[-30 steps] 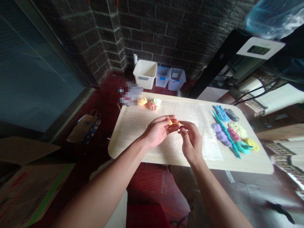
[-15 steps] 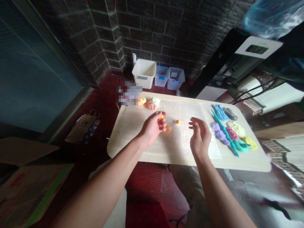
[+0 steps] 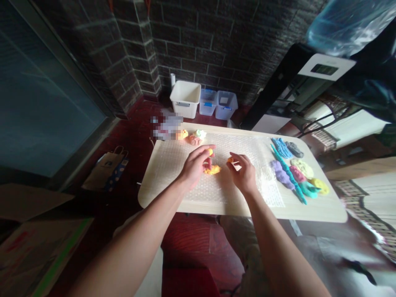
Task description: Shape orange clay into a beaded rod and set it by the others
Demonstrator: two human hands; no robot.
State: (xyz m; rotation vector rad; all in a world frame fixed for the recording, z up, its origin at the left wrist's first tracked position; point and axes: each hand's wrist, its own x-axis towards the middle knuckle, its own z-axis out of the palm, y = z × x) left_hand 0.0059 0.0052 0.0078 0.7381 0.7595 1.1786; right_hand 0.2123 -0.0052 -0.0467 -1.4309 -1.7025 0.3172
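Between thumb and fingers, my left hand [image 3: 194,165] pinches a small yellow-orange lump of modelling clay [image 3: 210,152]. A flattened, uneven piece of orange clay [image 3: 213,169] lies on the bubble wrap [image 3: 192,192] just beneath its fingertips. To the right, my right hand [image 3: 243,172] has its thumb and index finger closed on a small orange clay ball [image 3: 230,160], low over the sheet. A short gap separates the two hands.
Shaped clay pieces [image 3: 196,137] sit at the table's far left. Several coloured clay lumps [image 3: 297,174] and a long teal clay roll [image 3: 288,170] lie at the right of the table [image 3: 324,210]. Plastic bins [image 3: 185,99] stand on the floor beyond.
My right hand has moved left and closed on the orange ball that lay on the sheet. My left hand keeps its lump and has shifted slightly.
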